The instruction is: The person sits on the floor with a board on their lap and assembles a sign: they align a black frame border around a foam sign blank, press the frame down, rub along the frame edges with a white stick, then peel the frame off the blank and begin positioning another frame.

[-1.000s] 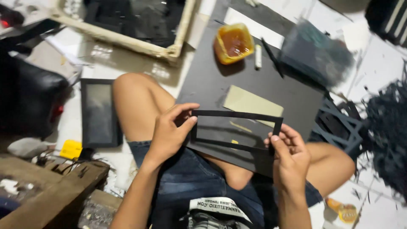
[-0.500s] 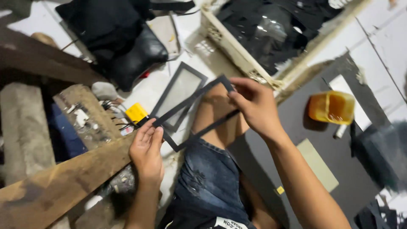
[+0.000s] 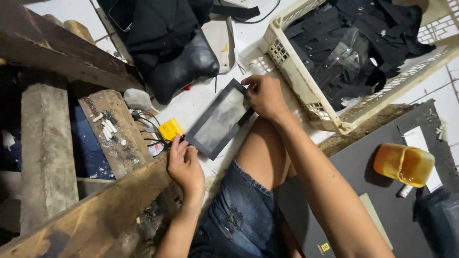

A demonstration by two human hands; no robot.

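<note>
Head view, looking down over bare knees and denim shorts (image 3: 241,215) onto a cluttered white floor (image 3: 191,102). Black rectangular frame (image 3: 220,119) lying tilted on the floor just beyond the left knee, grey pane filling its middle. Right hand (image 3: 264,95) at the frame's far upper corner, fingers curled and pinching the dark edge there. Left hand (image 3: 184,165) at the near lower corner, fingers fairly straight and loosely spread, fingertips touching the frame's edge; whether gripping or merely resting, cannot tell. Small yellow box (image 3: 170,129) just beside the frame's lower left side, next to a tangle of thin wires (image 3: 146,119). Rough wooden beams (image 3: 71,215) filling the left side, with white stubs (image 3: 109,126) scattered on one plank. Grey stone (image 3: 137,99) near the plank's top end. Black bag (image 3: 177,52) above the frame, well apart from the hands. Cream plastic basket (image 3: 296,76) just right of the right hand, packed with black cut pieces and a clear plastic bag. Large dark grey sheet (image 3: 397,210) on the floor at lower right, under the right forearm. Orange translucent cup (image 3: 404,165) of amber liquid standing on that sheet, with a white stick (image 3: 405,191) just below it.
</note>
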